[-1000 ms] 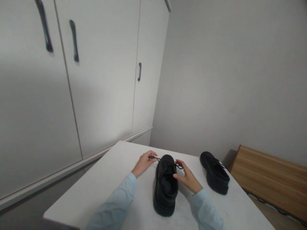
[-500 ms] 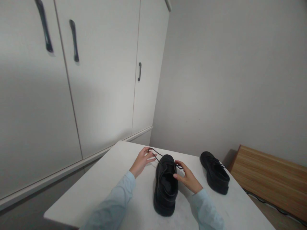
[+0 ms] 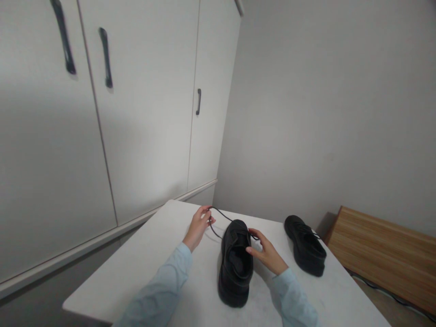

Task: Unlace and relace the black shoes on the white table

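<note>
A black shoe point(image 3: 233, 290) stands on the white table point(image 3: 143, 254), its toe pointing away from me and its opening facing up. To its left, my left hand point(image 3: 196, 228) pinches a dark shoelace point(image 3: 220, 212), which curves in a loose loop back to the front of the shoe. My right hand point(image 3: 267, 254) grips the shoe's right side, with the thumb at the rim of the opening and the index finger farther forward. A short bit of lace shows beside that index finger. A second black shoe point(image 3: 304, 247), with laces, rests farther right.
White cabinet doors point(image 3: 150, 113) with dark handles rise behind the table on the left. A plain grey wall point(image 3: 327, 100) stands at the back. Beyond the table's right edge is a wood-grain surface point(image 3: 384, 250), with a cable point(image 3: 388, 294) along its lower edge.
My left hand has moved slightly up and left with the lace, and its fingers have drawn together. The lace loop has become wider. My right hand and both shoes have stayed put.
</note>
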Motion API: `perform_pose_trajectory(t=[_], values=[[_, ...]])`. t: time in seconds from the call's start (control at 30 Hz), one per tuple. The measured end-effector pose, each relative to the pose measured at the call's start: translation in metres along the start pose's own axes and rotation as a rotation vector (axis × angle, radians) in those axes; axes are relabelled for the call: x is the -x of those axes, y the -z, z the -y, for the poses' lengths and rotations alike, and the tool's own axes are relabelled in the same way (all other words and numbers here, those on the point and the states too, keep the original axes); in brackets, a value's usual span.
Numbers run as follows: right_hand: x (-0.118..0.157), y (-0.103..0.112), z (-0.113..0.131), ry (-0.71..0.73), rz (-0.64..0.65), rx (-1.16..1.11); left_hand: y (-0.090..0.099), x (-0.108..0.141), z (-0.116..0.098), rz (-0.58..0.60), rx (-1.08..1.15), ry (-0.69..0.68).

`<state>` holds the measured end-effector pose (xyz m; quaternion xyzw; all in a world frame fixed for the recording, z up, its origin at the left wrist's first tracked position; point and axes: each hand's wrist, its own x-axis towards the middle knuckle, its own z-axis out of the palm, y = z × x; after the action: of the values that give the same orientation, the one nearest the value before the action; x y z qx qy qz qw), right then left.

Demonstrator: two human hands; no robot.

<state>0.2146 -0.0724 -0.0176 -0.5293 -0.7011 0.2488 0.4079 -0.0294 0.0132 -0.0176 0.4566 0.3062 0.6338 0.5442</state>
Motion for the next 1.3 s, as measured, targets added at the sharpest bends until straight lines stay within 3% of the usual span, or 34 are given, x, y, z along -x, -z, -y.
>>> perform_pose_trajectory(t=[0.2, 0.53, 0.73, 1.0, 1.3], values=[[0.000, -0.001, 0.000, 0.009, 0.000, 0.020, 0.000, -0.002, -0.002, -0.020, -0.289, -0.138], [0.001, -0.011, 0.008, 0.112, -0.100, -0.015, -0.029, 0.029, -0.009, 0.206, -0.568, -0.373], [0.001, -0.019, 0.014, 0.205, -0.143, 0.012, -0.039, 0.040, -0.009, 0.391, -0.590, -0.326], [0.005, -0.022, 0.022, 0.264, -0.120, 0.073, -0.048, 0.052, -0.013, 0.553, -0.505, -0.336], [0.002, -0.023, 0.024, 0.297, -0.186, 0.106, -0.052, 0.059, -0.013, 0.570, -0.440, -0.255]])
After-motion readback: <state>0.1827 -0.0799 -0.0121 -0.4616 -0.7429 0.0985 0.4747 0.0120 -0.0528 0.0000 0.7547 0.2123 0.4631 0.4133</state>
